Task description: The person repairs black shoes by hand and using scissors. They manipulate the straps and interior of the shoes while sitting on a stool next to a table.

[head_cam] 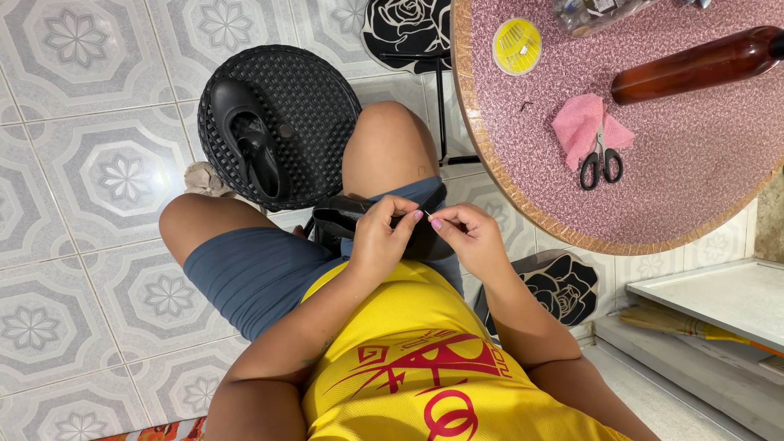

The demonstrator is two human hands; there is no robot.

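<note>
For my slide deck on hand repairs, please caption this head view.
Left hand and right hand meet over a black shoe on the lap, beside a round pink speckled table.

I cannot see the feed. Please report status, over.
Left hand and right hand together at a small needle. Black shoe on lap. Nothing in the way.

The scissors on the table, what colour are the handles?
Black. The scissors lie partly on a pink cloth on the table, clearest in the head view.
</note>
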